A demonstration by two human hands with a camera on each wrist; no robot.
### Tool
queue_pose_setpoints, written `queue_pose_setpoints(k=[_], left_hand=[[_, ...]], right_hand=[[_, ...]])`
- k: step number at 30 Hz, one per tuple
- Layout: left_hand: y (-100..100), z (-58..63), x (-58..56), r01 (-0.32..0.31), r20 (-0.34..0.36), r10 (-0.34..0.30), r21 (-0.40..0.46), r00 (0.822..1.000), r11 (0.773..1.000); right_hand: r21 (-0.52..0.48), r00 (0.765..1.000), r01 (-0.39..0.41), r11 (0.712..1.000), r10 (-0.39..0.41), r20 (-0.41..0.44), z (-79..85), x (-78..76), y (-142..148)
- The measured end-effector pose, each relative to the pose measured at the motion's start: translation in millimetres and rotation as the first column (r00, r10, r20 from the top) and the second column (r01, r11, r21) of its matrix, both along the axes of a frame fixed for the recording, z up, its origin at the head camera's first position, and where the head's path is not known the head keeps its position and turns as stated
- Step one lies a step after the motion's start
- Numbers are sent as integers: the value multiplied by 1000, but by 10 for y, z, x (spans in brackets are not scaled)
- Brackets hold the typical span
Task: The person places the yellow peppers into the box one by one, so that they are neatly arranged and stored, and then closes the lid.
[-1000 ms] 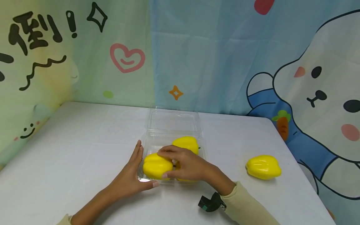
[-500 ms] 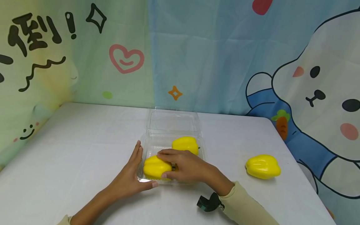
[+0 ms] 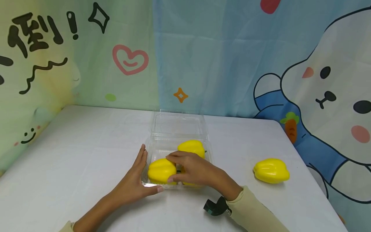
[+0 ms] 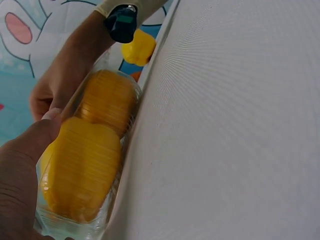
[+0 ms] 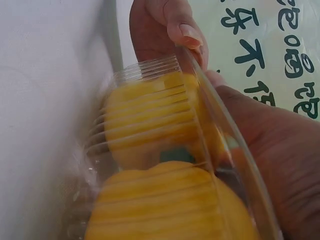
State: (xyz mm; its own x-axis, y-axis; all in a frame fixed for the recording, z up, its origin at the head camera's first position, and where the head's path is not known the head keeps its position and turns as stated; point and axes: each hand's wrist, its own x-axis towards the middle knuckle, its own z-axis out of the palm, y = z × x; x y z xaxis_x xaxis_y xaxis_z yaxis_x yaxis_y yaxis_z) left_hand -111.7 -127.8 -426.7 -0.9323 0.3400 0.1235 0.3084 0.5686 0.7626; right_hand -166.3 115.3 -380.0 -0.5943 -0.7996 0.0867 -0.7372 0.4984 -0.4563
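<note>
A clear plastic clamshell box (image 3: 166, 145) lies with its lid raised at the back. Inside are yellow bell peppers: one at the front left (image 3: 160, 172), one at the back right (image 3: 190, 146), and one at the front right (image 5: 155, 210), mostly hidden by a hand in the head view. My left hand (image 3: 134, 180) rests against the box's left side, fingers straight, thumb stretched along the front edge. Reaching over the box from the right, my right hand (image 3: 195, 169) holds the stem end of the front-left pepper between fingers and thumb.
Another yellow bell pepper (image 3: 271, 171) lies on the white table (image 3: 87, 145), well to the right of the box. A small black device (image 3: 215, 206) is at the right wrist. A cartoon-printed curtain (image 3: 203, 64) hangs behind the table.
My right fingertips and thumb have shifted slightly to the right on the front-left pepper, baring more of its top. The left hand and box have stayed in place.
</note>
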Motion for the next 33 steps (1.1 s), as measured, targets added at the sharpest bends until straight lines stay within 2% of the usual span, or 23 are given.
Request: queue_pose_setpoints(k=[8,27,33], left_hand=[[-17,19,-4,-2,-3,2,7,1000,1000],[-27,17,5,1,-16,-1,10,1000,1000],[-3,-5,0,14,-22,-13,26,1000,1000]], right_hand=[[-35,1000,-2,999,2,11,4,-10,-24],[-41,999,10,999,-7,52,40,10,-28],[-107,999,-1,994,7,51,49,38,17]])
